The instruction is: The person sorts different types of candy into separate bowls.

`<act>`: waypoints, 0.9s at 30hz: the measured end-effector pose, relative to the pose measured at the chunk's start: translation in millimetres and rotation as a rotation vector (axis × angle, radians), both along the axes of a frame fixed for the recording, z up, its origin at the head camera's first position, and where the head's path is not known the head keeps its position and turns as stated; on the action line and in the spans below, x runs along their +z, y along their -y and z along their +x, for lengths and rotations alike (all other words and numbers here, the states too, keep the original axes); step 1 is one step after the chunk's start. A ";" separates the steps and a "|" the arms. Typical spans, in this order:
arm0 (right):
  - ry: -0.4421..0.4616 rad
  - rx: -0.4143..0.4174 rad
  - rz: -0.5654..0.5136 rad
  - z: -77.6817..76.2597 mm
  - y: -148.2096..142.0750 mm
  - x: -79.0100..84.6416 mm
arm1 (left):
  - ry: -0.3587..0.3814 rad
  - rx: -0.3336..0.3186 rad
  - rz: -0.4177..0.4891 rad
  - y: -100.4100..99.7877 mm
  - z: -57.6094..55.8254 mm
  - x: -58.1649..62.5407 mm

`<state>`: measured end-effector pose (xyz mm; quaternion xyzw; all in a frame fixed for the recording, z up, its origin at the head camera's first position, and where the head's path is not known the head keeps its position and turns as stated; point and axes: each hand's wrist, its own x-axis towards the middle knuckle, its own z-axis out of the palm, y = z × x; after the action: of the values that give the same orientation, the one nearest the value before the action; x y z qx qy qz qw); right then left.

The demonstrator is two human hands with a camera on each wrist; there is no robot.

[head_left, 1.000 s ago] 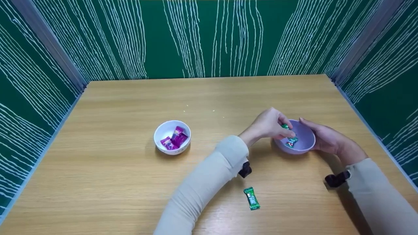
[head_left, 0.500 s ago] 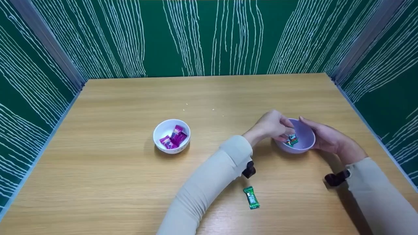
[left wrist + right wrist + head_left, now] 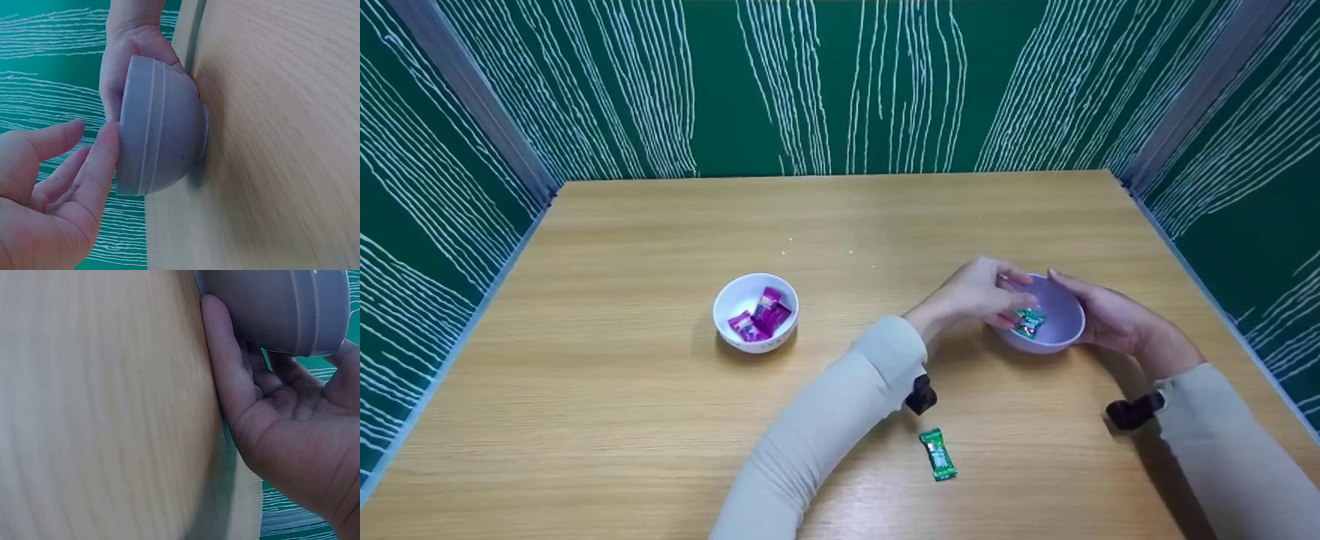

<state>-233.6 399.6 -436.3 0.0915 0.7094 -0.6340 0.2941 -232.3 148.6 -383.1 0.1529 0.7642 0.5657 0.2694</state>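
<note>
A light purple bowl (image 3: 1057, 311) stands on the table at the right, with green-wrapped candy (image 3: 1029, 323) inside. My right hand (image 3: 1114, 322) holds the bowl from its right side, thumb at the rim; in the right wrist view its fingers (image 3: 222, 343) lie along the bowl's outer wall. Over the bowl's left rim is my left hand (image 3: 979, 289). The left wrist view shows its thumb apart from the fingers, nothing between them, with fingertips (image 3: 108, 135) at the rim of the bowl (image 3: 163, 129). Those fingers partly hide the bowl's inside in the head view.
A white bowl (image 3: 754, 289) with several purple-wrapped candies (image 3: 761, 315) stands left of centre. One green-wrapped candy (image 3: 938, 454) lies on the wooden table (image 3: 585, 375) near the front. Small pale specks dot the tabletop behind. Green panels with white lines surround the table.
A green candy that my left fingers pinched one second ago has been let go into the purple bowl. My left fingers have spread and drawn slightly left. My right hand stays put.
</note>
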 end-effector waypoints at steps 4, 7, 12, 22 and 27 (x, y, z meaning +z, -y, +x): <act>0.007 0.000 -0.011 0.4 -0.5 0.2 | -0.006 -0.109 -0.038 16.1 3.8 3.2; 0.002 -0.002 -0.007 0.8 -0.8 0.6 | -0.008 -0.205 -0.070 29.4 7.9 5.7; -0.004 0.003 -0.023 1.8 0.7 0.0 | 0.036 -0.321 -0.060 54.8 19.4 5.1; -0.007 0.014 0.027 0.7 -0.1 1.3 | 0.093 -0.434 -0.144 109.1 52.2 -21.7; -0.006 0.009 0.032 0.6 0.6 -0.7 | 0.035 -0.476 -0.196 120.3 64.1 -38.2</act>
<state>-233.0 398.9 -437.1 0.0911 0.7207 -0.6215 0.2932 -168.1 28.3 -421.3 0.2920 0.7533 0.4119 0.4216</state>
